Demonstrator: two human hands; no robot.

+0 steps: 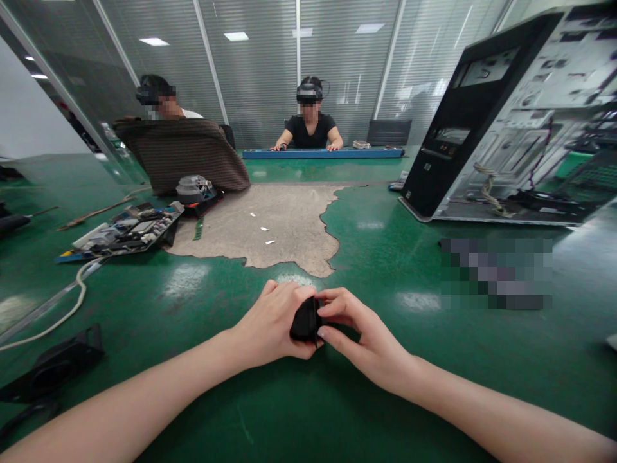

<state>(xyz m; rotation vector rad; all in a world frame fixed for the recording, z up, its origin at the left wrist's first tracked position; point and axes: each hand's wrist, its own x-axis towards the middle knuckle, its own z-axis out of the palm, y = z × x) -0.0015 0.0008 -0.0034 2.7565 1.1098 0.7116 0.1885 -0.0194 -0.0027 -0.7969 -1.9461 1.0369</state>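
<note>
Between my two hands, just above the green table [289,411], is a small black part [303,323] with a thin raised edge on its right side. My left hand [274,318] wraps round it from the left, fingers behind and thumb beneath. From the right, my right hand [357,331] pinches the thin edge with thumb and fingertips. The exact kind of part cannot be made out, as my fingers cover much of it.
An opened black computer tower [434,167] stands at the right. To the left lie a circuit board [130,235], a heatsink fan [195,188], a white cable [80,283] and a black plastic piece [53,363]. Two people sit across the table, one behind a brown panel [187,154].
</note>
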